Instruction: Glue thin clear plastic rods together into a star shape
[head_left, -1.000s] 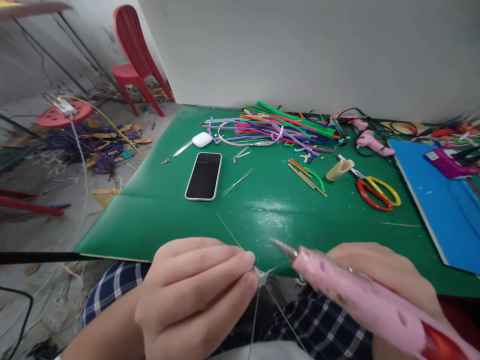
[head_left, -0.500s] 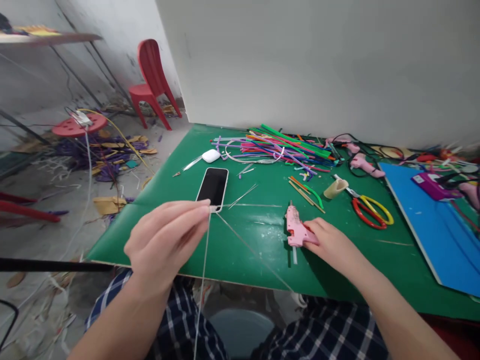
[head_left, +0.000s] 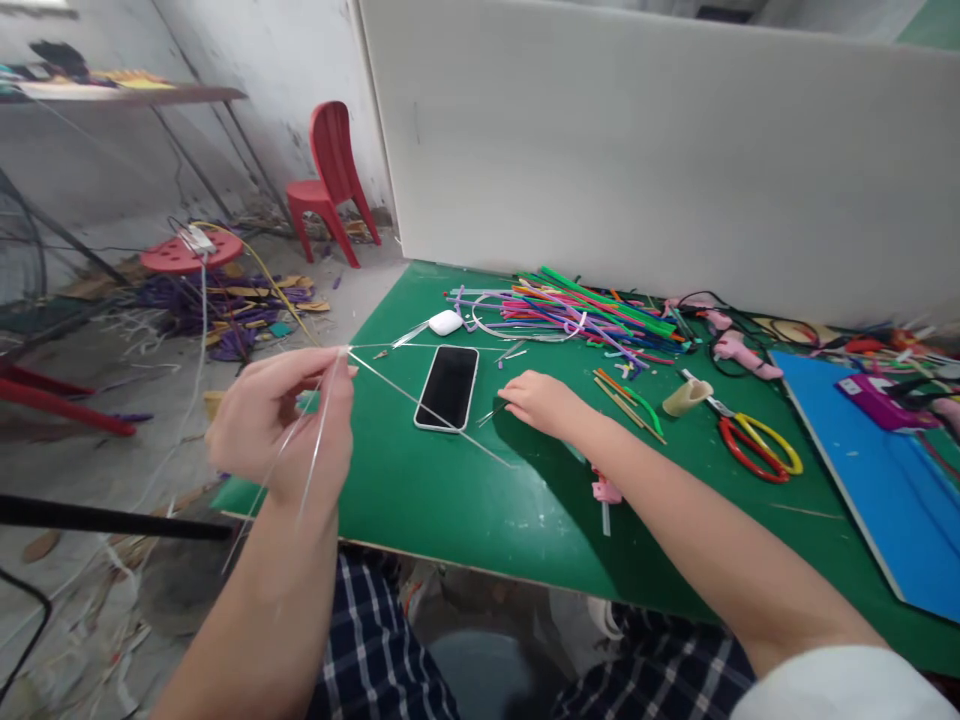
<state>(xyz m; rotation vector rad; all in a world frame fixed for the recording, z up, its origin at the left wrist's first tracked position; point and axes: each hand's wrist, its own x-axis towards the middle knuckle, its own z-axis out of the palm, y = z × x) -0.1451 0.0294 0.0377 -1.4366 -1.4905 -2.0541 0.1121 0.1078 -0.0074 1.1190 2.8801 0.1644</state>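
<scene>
My left hand (head_left: 281, 425) is raised over the table's left edge, its fingertips pinched on the joined ends of several thin clear sticks (head_left: 420, 402) that fan out from that point. My right hand (head_left: 541, 402) reaches across the green table (head_left: 465, 490), fingers curled down onto loose thin clear sticks (head_left: 491, 412) just right of the black phone (head_left: 448, 387). Under my right forearm lies the pink glue gun (head_left: 604, 492), partly hidden.
A pile of coloured sticks (head_left: 577, 310) lies at the back, with a white earbud case (head_left: 445, 322) beside it. Red and yellow scissors (head_left: 754, 445), a beige tube (head_left: 687, 397), more pink glue guns (head_left: 739, 352), a blue board (head_left: 885, 470). Red chair (head_left: 330, 175) on the littered floor.
My right hand let go of the pink glue gun on the table and reached left to the loose sticks by the phone. My left hand carried the joined sticks left and up.
</scene>
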